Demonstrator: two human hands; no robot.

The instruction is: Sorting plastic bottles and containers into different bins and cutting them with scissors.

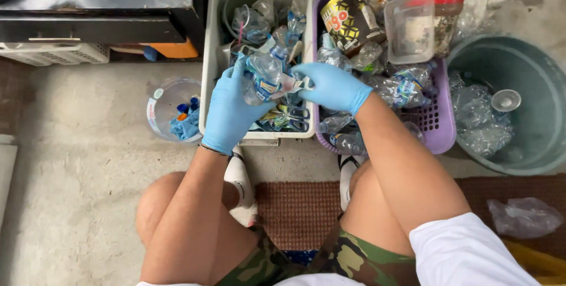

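Note:
My left hand [229, 109], in a blue glove, grips a crushed clear plastic bottle [263, 74] over the white rectangular bin [207, 56]. My right hand [331, 87], also gloved in blue, pinches the bottle's label [290, 84] where it hangs off the right side of the bottle. Several crumpled bottles and torn labels lie in the white bin below both hands.
A purple basket [439, 127] at right holds bottles, a clear box and a jar. A green round tub [530, 86] at far right holds flattened bottles. A clear container [168, 106] with caps stands left of the bin. A dark cabinet [94, 9] is at top left.

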